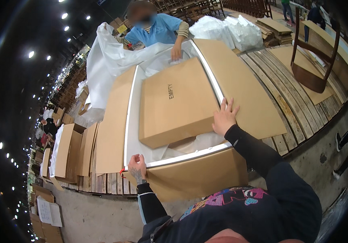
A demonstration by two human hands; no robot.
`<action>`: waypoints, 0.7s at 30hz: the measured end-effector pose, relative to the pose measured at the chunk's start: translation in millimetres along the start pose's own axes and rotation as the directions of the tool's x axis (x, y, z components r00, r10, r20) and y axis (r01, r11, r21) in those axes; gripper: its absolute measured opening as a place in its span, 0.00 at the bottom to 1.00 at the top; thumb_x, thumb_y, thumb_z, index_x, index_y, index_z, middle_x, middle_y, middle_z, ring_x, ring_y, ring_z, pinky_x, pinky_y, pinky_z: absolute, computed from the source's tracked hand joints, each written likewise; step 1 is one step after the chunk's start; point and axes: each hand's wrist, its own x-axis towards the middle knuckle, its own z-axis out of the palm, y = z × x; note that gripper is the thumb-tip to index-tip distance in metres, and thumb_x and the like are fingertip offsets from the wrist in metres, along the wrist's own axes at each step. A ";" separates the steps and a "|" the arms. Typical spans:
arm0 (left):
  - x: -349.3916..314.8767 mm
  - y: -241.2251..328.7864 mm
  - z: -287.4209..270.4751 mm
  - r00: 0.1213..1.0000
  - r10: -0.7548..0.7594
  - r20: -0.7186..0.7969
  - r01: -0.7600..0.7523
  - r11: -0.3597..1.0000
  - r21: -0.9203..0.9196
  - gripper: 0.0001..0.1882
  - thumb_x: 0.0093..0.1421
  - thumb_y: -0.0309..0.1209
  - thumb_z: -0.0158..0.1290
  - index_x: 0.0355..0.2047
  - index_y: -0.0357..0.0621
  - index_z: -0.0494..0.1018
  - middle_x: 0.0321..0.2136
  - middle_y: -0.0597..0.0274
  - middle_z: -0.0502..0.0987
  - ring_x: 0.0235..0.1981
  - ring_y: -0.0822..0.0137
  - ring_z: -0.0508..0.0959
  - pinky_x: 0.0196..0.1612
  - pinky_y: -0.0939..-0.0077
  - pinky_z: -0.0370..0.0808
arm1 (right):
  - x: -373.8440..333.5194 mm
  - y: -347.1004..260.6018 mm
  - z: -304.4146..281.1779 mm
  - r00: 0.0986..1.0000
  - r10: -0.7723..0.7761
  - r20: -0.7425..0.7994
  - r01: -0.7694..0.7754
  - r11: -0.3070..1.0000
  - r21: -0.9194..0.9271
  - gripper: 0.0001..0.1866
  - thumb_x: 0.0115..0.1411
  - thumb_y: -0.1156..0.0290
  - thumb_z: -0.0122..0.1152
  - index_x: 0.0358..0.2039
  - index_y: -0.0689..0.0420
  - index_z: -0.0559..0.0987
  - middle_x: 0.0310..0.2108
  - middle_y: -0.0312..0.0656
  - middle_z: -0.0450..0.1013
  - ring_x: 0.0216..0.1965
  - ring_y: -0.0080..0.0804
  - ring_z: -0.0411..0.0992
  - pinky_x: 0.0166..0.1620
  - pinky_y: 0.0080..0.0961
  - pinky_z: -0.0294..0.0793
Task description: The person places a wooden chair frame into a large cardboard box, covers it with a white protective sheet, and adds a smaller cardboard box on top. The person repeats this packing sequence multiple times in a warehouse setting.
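Observation:
A large open cardboard carton (198, 174) lies in front of me, with white foam boards (131, 117) lining its walls. Inside it sits a smaller flat brown box (178, 107) with black print on top, slightly skewed, over crumpled white wrapping (206, 140). My left hand (137, 166) is at the near left corner, its fingers curled on the foam-lined edge beside a bit of red material (122, 173). On the right wall lies my right hand (225, 120), fingers spread across the foam edge and flap, thumb side near the inner box's corner.
Across the carton a person in a blue shirt (157, 32) holds up white foam sheeting (105, 69) and reaches one hand inside. The carton's side flaps (238, 81) are folded outward. The slatted wooden bench (279, 97) bears a brown chair frame (313, 81); more cartons (70, 150) stand left.

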 end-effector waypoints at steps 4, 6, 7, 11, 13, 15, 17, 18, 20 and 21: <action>-2.6 0.4 -0.3 0.997 0.055 -0.044 -0.054 0.998 0.023 0.16 0.59 0.41 0.57 0.38 0.41 0.81 0.33 0.54 0.84 0.37 0.54 0.83 0.53 0.57 0.72 | -0.3 -3.3 0.5 1.000 0.006 -0.027 -0.006 1.000 -0.011 0.21 0.53 0.58 0.64 0.46 0.54 0.81 0.70 0.66 0.46 0.70 0.78 0.39 0.61 0.80 0.44; -3.2 0.4 -0.2 0.989 0.129 -0.070 -0.121 0.987 0.109 0.16 0.58 0.42 0.57 0.38 0.42 0.81 0.32 0.54 0.84 0.36 0.55 0.83 0.60 0.53 0.68 | 1.2 -4.6 2.3 0.999 0.026 0.025 -0.023 0.996 -0.089 0.26 0.52 0.53 0.68 0.49 0.52 0.80 0.70 0.65 0.46 0.70 0.75 0.39 0.62 0.79 0.46; -3.5 0.8 -0.1 0.989 0.130 -0.069 -0.122 0.987 0.106 0.14 0.58 0.41 0.57 0.36 0.43 0.81 0.31 0.56 0.84 0.35 0.56 0.82 0.65 0.48 0.60 | 2.2 -4.7 3.1 0.999 0.029 0.022 -0.027 0.997 -0.070 0.26 0.52 0.53 0.68 0.49 0.53 0.80 0.70 0.65 0.46 0.70 0.75 0.39 0.62 0.79 0.46; -2.7 0.5 -2.3 0.997 0.076 0.004 -0.076 0.997 0.007 0.14 0.58 0.41 0.57 0.36 0.44 0.81 0.30 0.59 0.84 0.34 0.56 0.83 0.59 0.54 0.66 | 7.1 -2.7 8.6 0.999 0.033 -0.026 -0.033 0.999 -0.019 0.23 0.52 0.57 0.66 0.46 0.55 0.82 0.70 0.65 0.47 0.70 0.75 0.39 0.62 0.78 0.44; -2.7 0.3 -5.0 0.993 0.110 0.050 -0.110 0.994 -0.017 0.14 0.58 0.42 0.57 0.36 0.45 0.81 0.30 0.59 0.84 0.33 0.57 0.83 0.55 0.56 0.68 | 8.2 -1.5 12.7 0.997 0.023 -0.072 -0.023 1.000 0.006 0.21 0.51 0.58 0.66 0.44 0.55 0.82 0.69 0.65 0.49 0.70 0.74 0.42 0.63 0.78 0.45; -2.8 0.8 -9.2 0.988 0.131 0.078 -0.128 0.991 -0.043 0.15 0.58 0.43 0.57 0.35 0.45 0.81 0.30 0.58 0.84 0.32 0.57 0.83 0.50 0.58 0.71 | 8.2 -1.0 16.4 0.995 0.018 -0.100 -0.018 1.000 0.001 0.21 0.51 0.58 0.67 0.44 0.55 0.82 0.69 0.64 0.50 0.69 0.73 0.44 0.62 0.77 0.47; -1.6 2.1 -13.9 0.981 0.170 0.092 -0.161 0.983 -0.090 0.15 0.58 0.43 0.57 0.35 0.45 0.81 0.29 0.58 0.84 0.31 0.56 0.83 0.45 0.58 0.73 | 9.0 -1.1 18.6 0.987 0.006 -0.158 -0.008 1.000 -0.010 0.21 0.51 0.58 0.68 0.44 0.55 0.81 0.67 0.63 0.52 0.68 0.71 0.47 0.62 0.76 0.50; -0.2 2.4 -16.5 0.976 0.184 0.119 -0.177 0.982 -0.061 0.15 0.58 0.43 0.57 0.35 0.45 0.81 0.29 0.57 0.84 0.31 0.56 0.83 0.43 0.58 0.73 | 10.0 -1.8 19.5 0.989 0.002 -0.148 -0.007 0.999 -0.033 0.21 0.51 0.58 0.68 0.44 0.55 0.81 0.67 0.62 0.53 0.68 0.71 0.47 0.61 0.75 0.51; 2.1 2.9 -18.4 0.963 0.232 0.135 -0.222 0.972 -0.081 0.15 0.58 0.43 0.57 0.34 0.44 0.81 0.29 0.57 0.84 0.31 0.55 0.83 0.39 0.58 0.74 | 12.2 -2.0 19.7 0.990 0.004 -0.139 -0.022 0.991 -0.129 0.21 0.51 0.58 0.68 0.44 0.54 0.81 0.67 0.61 0.53 0.68 0.70 0.47 0.61 0.75 0.53; 3.2 2.1 -18.8 0.961 0.246 0.123 -0.237 0.968 -0.085 0.15 0.58 0.42 0.57 0.34 0.44 0.81 0.29 0.56 0.84 0.31 0.54 0.83 0.39 0.58 0.75 | 13.5 -2.1 19.7 0.989 0.006 -0.150 -0.023 0.993 -0.114 0.21 0.52 0.58 0.68 0.44 0.54 0.81 0.67 0.61 0.53 0.68 0.70 0.48 0.60 0.74 0.54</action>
